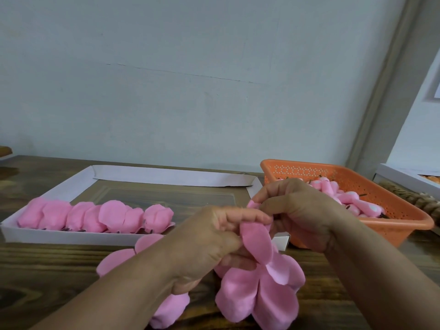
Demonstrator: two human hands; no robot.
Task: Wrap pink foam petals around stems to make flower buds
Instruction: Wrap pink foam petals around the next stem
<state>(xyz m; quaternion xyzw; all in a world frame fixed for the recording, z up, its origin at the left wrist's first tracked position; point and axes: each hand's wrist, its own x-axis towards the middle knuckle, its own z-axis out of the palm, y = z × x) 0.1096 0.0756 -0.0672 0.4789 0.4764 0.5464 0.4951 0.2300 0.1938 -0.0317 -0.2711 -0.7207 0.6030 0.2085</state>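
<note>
Over the table (pixel 59 270), both hands pinch one pink petal (pixel 258 241): left hand (pixel 209 239) steadies it, right hand (pixel 300 210) curls its tip, likely around a hidden stem.

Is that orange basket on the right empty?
No, the orange basket holds a pile of pink foam buds, some with dark stems poking out.

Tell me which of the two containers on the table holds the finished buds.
The orange plastic basket on the right, behind the right hand; rolled pink buds lie in it. The white cardboard tray on the left holds a row of open petals instead.
</note>
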